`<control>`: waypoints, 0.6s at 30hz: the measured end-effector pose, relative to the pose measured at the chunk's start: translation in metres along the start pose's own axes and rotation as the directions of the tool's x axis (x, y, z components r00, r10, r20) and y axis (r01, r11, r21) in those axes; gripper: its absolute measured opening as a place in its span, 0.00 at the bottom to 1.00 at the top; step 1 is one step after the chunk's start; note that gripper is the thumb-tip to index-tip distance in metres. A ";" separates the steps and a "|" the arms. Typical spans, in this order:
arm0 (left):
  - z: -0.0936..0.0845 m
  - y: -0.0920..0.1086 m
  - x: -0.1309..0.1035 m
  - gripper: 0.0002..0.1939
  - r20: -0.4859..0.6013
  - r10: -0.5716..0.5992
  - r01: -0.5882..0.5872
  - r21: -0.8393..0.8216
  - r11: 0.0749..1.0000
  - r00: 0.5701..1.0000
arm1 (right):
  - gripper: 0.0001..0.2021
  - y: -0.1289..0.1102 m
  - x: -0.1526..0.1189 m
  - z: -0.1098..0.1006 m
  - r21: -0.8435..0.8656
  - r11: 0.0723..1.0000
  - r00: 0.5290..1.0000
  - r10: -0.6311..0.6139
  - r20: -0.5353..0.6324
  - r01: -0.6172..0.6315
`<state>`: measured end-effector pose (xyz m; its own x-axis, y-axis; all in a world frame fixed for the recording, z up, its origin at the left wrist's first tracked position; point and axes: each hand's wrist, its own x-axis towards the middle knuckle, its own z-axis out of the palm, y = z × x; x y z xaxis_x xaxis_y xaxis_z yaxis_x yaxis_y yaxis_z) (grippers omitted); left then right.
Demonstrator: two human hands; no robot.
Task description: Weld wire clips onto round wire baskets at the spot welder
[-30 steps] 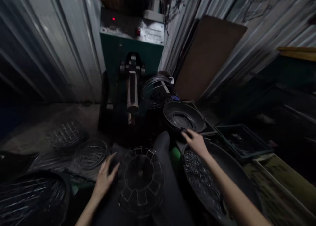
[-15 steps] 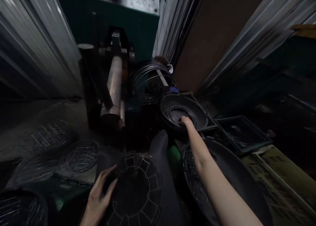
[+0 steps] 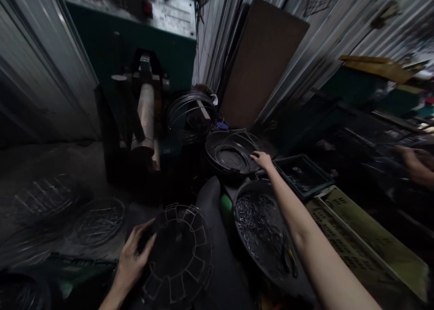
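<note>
My left hand (image 3: 134, 249) is at the lower left, thumb and fingers apart, its fingertips at the left edge of a dark round disc. On that disc lies a round wire frame (image 3: 185, 283), an inner ring with bent wire loops around it. My right hand (image 3: 261, 159) reaches far forward to the right rim of a black round pan (image 3: 212, 143). Its fingers are pinched together; what they hold is too dark and thin to make out. Several thin wire rings (image 3: 230, 158) lie in that pan.
A larger pan holds many small bent wire pieces (image 3: 251, 219) and yellow-handled pliers (image 3: 290, 258). To its right are a yellowish crate (image 3: 369, 237) and a dark tray (image 3: 305, 176). Ahead stands a green machine (image 3: 132, 39) beside a wire coil (image 3: 186, 106). Another person's hand (image 3: 417, 165) shows at far right.
My right hand has moved from inside the pan of wire rings to its right rim. The view has swung right, revealing another person's hand. My left hand stays beside the disc.
</note>
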<state>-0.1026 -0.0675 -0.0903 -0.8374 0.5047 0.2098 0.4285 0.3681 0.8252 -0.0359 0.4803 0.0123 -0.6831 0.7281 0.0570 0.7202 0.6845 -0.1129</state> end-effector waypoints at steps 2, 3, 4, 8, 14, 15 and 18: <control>-0.001 0.001 -0.003 0.20 0.001 0.008 -0.008 -0.001 1.000 1.000 | 0.13 -0.007 -0.015 0.021 -0.010 1.000 0.996 -0.002 0.092 0.003; -0.002 0.002 -0.004 0.21 -0.001 0.009 -0.009 0.005 1.000 1.000 | 0.13 -0.010 -0.020 0.030 -0.015 1.000 0.991 -0.003 0.135 0.005; -0.003 0.002 -0.004 0.20 -0.004 0.009 -0.008 0.011 1.000 1.000 | 0.13 -0.013 -0.025 0.038 -0.019 1.000 0.985 -0.007 0.173 0.010; -0.006 0.000 -0.006 0.21 -0.040 0.001 0.000 0.021 1.000 0.999 | 0.13 -0.015 -0.025 0.051 -0.012 0.999 0.968 -0.030 0.250 0.034; -0.003 -0.006 -0.005 0.24 -0.060 -0.083 0.087 0.072 0.994 0.995 | 0.16 -0.045 0.019 0.063 0.058 0.996 0.974 -0.085 0.211 0.074; -0.003 -0.006 -0.004 0.24 -0.053 -0.093 0.097 0.081 0.992 0.994 | 0.17 -0.056 0.029 0.069 0.074 0.994 0.970 -0.099 0.220 0.085; -0.001 -0.006 0.000 0.23 -0.028 -0.105 0.108 0.113 0.988 0.994 | 0.18 -0.092 0.057 0.091 0.097 0.992 0.952 -0.109 0.287 0.084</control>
<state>-0.1054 -0.0708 -0.0952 -0.8871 0.4410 0.1365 0.3713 0.5060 0.7785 -0.1526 0.4554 -0.0646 -0.7633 0.6079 -0.2185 0.6449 0.7367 -0.2035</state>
